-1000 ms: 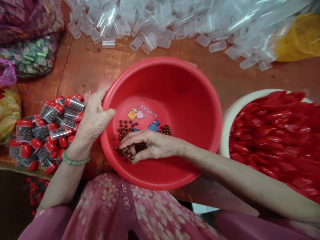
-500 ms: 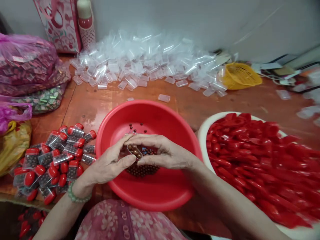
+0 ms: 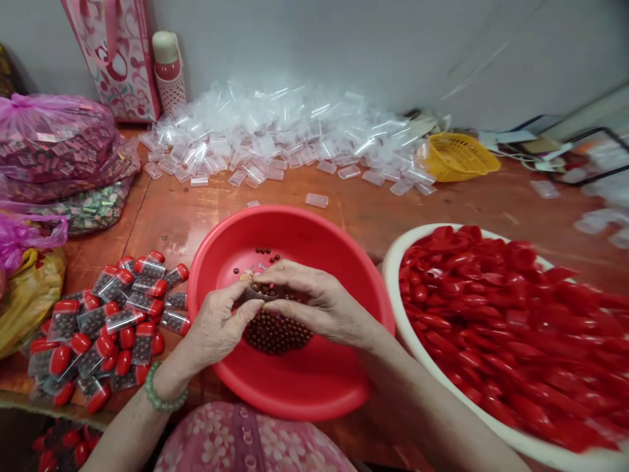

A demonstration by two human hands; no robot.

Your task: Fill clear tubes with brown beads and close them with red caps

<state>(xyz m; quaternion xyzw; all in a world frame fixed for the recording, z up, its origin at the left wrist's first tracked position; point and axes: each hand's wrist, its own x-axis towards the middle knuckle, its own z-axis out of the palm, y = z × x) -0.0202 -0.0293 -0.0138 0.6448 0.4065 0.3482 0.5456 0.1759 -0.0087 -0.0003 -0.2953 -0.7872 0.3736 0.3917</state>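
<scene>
Over a red basin (image 3: 295, 387), my left hand (image 3: 219, 321) and my right hand (image 3: 319, 305) face each other. Both grip one small clear container (image 3: 260, 295) between thumbs and fingers. Brown beads show at its open top; fingers cover much of its sides. Below the hands, a heap of brown beads (image 3: 278, 334) lies in the basin, with a few loose beads near its back. A green bead bracelet circles my left wrist.
Filled containers with red caps (image 3: 142, 301) lie left of the basin. A white tub (image 3: 393, 282) of red caps stands right. Behind are piled clear containers (image 3: 275, 137), a yellow basket (image 3: 459, 157), a bottle (image 3: 170, 72) and plastic bags (image 3: 54, 144).
The container's open top has tilted from facing the camera to a flatter angle. Both hands still grip it. The whole view has shifted slightly, with the back of the table lower in the picture.
</scene>
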